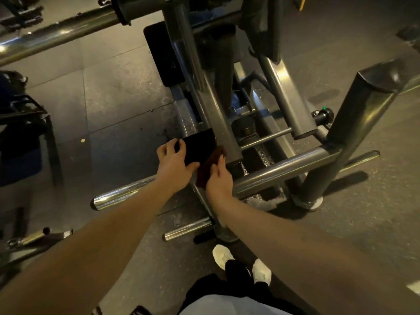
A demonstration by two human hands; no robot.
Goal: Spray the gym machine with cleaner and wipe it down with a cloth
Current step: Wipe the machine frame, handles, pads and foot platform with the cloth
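Gym machine (218, 114), grey tiled floor (113, 98)

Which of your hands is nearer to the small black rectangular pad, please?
Left. The left hand grips the black pad at its left edge; the right hand holds a brown cloth beside it.

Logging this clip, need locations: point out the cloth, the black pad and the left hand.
cloth (204, 172): head view, brown middle fold.
black pad (201, 144): head view, top face.
left hand (173, 162): head view, back of the hand.
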